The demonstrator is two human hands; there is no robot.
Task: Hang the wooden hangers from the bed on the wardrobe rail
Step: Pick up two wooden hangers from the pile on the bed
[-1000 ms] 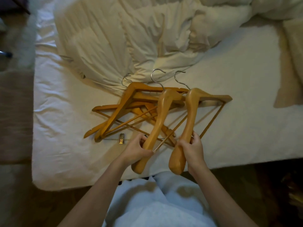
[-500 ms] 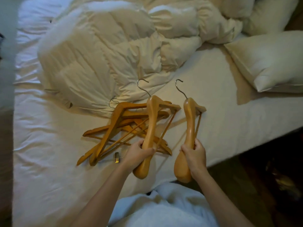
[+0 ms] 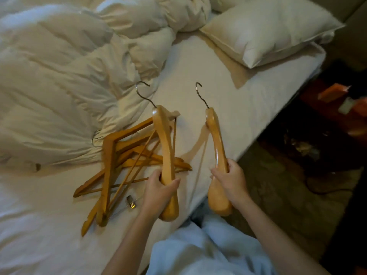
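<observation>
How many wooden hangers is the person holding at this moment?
2. The left hanger is in the left hand, above the pile on the bed; the right hanger is in the right hand, near the bed's edge. None seems hidden behind them.

Two hands and two forearms are presented in the head view. The left hand (image 3: 158, 188) and the right hand (image 3: 229, 180) are shown bare. The left forearm (image 3: 127, 241) and the right forearm (image 3: 278, 233) are seen uncovered from the wrist to the lower edge of the frame; where a sleeve begins cannot be determined. A pale garment (image 3: 198, 253), light blue to white in tone, is seen at the bottom centre. Its fabric is plain and soft, and it is marked by broad folds and creases, with darker blue-grey shading in the hollows. The type of garment cannot be determined.
</observation>
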